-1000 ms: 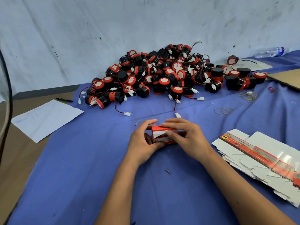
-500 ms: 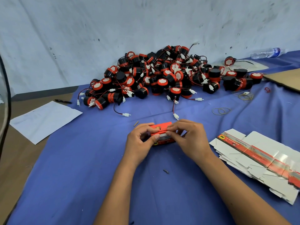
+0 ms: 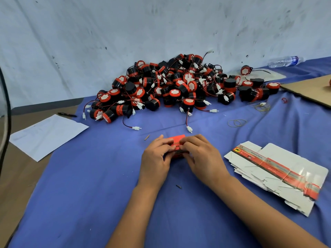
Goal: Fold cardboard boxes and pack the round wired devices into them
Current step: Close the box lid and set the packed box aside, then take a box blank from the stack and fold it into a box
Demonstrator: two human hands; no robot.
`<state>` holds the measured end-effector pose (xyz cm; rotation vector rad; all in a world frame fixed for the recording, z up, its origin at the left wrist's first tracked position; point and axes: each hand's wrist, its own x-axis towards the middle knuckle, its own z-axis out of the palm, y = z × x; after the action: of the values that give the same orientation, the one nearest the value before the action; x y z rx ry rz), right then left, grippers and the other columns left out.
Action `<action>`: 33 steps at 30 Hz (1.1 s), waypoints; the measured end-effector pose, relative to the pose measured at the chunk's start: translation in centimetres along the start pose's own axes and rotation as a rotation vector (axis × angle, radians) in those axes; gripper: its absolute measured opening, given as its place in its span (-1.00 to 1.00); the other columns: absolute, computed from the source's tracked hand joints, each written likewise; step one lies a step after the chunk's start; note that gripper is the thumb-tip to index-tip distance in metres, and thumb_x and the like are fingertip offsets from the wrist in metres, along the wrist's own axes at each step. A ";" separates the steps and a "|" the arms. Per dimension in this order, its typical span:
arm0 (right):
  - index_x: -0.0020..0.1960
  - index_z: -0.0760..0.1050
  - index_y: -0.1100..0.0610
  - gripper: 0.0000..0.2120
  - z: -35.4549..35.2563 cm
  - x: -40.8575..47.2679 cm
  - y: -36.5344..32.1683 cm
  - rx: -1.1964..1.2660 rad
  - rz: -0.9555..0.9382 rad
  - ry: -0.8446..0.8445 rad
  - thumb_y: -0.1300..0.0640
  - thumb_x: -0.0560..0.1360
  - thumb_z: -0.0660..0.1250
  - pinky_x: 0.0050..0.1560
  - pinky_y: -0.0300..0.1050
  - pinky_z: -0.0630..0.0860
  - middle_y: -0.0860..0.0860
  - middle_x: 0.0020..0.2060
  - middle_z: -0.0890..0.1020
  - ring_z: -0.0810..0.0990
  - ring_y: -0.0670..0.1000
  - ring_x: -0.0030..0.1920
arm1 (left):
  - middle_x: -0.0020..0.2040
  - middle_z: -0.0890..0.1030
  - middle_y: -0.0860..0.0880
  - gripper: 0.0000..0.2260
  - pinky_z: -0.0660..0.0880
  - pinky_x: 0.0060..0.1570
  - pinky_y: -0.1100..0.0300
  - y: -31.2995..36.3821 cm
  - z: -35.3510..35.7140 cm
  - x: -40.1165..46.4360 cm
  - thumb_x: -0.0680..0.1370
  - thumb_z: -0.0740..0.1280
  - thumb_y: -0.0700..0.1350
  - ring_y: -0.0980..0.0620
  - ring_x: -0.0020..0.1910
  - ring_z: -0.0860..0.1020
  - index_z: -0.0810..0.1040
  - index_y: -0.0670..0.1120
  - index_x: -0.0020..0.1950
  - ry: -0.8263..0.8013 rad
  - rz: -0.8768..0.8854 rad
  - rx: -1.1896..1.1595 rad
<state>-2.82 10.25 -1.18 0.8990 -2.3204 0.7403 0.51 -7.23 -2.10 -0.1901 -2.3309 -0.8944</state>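
A small red cardboard box rests on the blue cloth at the centre, its red top face showing between my fingers. My left hand grips its left side and my right hand covers its right side, fingertips pressing on the top. Behind it lies a big pile of round black-and-red wired devices with white connectors. A stack of flat, unfolded white-and-red box blanks lies to my right. Whether a device is inside the box is hidden.
The blue cloth covers the table. A white sheet and a pen lie at the left, rubber bands at the right, a brown cardboard sheet and a plastic bottle at the far right. The wall stands close behind the pile.
The box has been turned so its red face points up, and both hands have closed over its top, the fingers now pressing down on it.
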 end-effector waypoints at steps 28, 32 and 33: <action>0.11 0.59 0.12 -0.65 -45.0 -15.8 3.0 -0.492 1.353 -0.121 0.17 0.38 0.58 0.08 0.10 0.60 0.15 -0.04 0.67 0.65 0.20 0.01 | 0.10 0.68 0.01 -0.85 0.47 0.10 0.15 48.4 15.0 2.6 0.59 0.43 -0.06 0.05 0.05 0.56 0.74 0.06 0.13 -0.575 0.586 -0.471; 0.21 0.56 0.14 -0.57 -46.6 -16.6 2.8 -0.530 1.378 -0.056 0.15 0.39 0.58 0.08 0.05 0.58 0.19 0.04 0.65 0.62 0.22 0.04 | 0.07 0.70 -0.01 -0.86 0.47 -0.01 0.15 49.7 15.7 1.3 0.61 0.43 -0.05 0.03 0.05 0.58 0.70 -0.01 0.15 -0.765 0.583 -0.450; 0.31 0.52 0.12 -0.47 -46.8 -16.6 2.6 -0.538 1.370 -0.041 0.13 0.39 0.59 0.15 0.06 0.56 0.20 0.16 0.62 0.60 0.22 0.13 | 0.01 0.69 -0.04 -0.87 0.47 -0.07 0.13 49.3 16.1 0.8 0.63 0.41 -0.03 0.00 0.02 0.59 0.70 -0.03 0.11 -0.829 0.598 -0.387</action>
<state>18.96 49.47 20.29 -1.0426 -2.7253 0.4579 8.58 40.55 16.49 -1.5820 -2.4960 -1.0505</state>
